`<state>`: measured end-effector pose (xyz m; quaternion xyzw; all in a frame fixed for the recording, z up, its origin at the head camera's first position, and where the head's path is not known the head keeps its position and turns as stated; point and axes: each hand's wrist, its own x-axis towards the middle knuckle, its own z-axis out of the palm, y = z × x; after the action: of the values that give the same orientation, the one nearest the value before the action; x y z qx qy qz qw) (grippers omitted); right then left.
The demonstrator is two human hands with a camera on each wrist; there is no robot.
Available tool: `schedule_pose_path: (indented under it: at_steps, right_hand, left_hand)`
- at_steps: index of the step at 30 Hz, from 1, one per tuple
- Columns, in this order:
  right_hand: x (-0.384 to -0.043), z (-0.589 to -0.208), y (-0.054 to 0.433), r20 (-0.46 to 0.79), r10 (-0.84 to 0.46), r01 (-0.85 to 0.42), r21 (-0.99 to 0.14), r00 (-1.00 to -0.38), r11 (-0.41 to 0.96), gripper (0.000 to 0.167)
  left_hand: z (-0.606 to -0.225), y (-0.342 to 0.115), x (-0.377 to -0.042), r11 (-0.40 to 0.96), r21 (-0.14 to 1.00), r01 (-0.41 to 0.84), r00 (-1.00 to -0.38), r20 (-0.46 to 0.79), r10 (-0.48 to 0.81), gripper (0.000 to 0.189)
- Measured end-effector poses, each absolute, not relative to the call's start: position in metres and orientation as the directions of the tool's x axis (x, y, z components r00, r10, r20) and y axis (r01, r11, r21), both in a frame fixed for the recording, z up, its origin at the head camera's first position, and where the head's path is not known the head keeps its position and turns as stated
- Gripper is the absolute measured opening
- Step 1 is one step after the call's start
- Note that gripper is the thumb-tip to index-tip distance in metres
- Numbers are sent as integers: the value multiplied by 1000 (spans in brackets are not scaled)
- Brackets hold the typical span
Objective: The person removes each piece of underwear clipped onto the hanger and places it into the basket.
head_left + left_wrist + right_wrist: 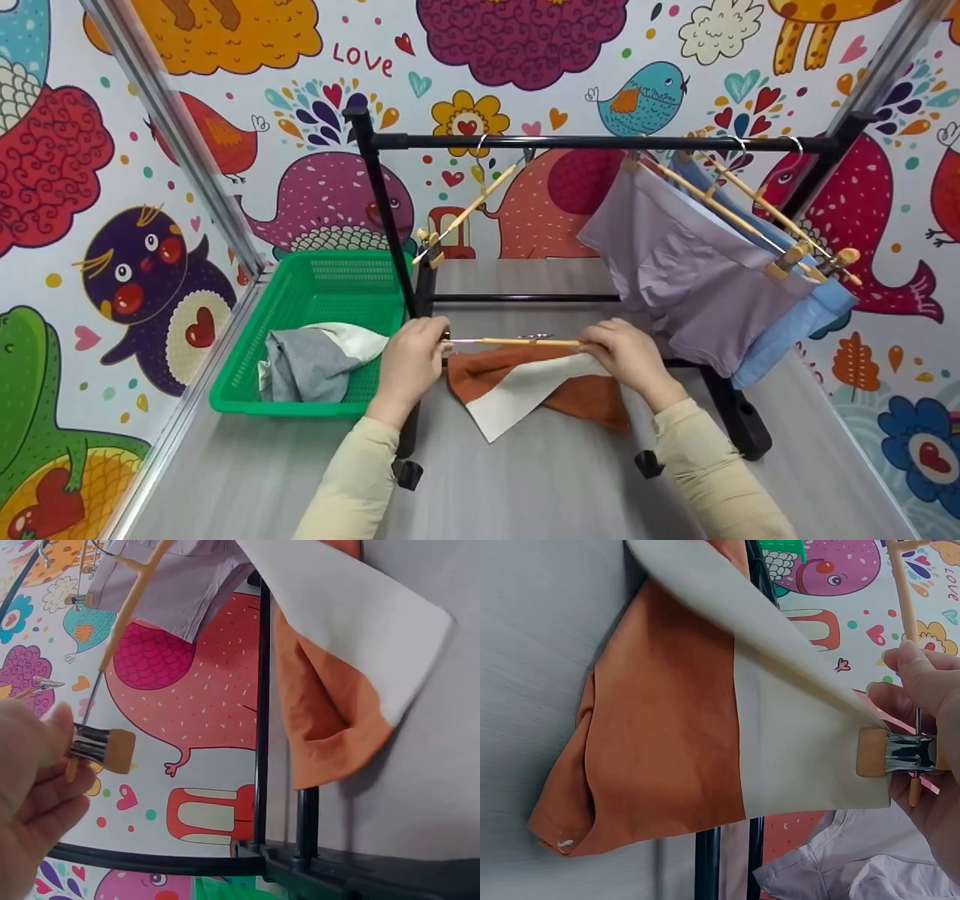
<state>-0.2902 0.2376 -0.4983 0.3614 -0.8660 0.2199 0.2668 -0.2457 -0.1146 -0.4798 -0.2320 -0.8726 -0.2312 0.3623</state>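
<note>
Between both hands a wooden clip hanger [551,343] is held level. My left hand [412,364] pinches its left end by the clip [118,751], and no cloth shows in that clip. At the other end my right hand [626,356] grips the hanger beside the right clip [872,752], which bites on the cream edge of a rust-and-cream garment [506,405]. The garment hangs from that one clip, its free side drooping and folded over under the hanger. Its exact kind cannot be told.
A black clothes rack [555,142] stands ahead, carrying a bare clip hanger [480,201], lilac shorts [675,255] and a blue garment [795,330] on the right. To the left, a green basket [232,386] holds a grey-and-white cloth [307,367]. A patterned wall stands behind.
</note>
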Motion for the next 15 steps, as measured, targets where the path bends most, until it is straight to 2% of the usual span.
schedule_pose_path:
  at_steps: [5, 15]
  right_hand:
    - [-291, -500, 238, 621, -509, -746, -194, -596, 637, 13]
    - [-289, -500, 236, 606, -494, -729, -223, -624, 647, 16]
  left_hand:
    - [-482, -114, -245, 786, 213, 580, -613, 750, 249, 31]
    - [-486, -115, -245, 815, 198, 544, -640, 726, 251, 26]
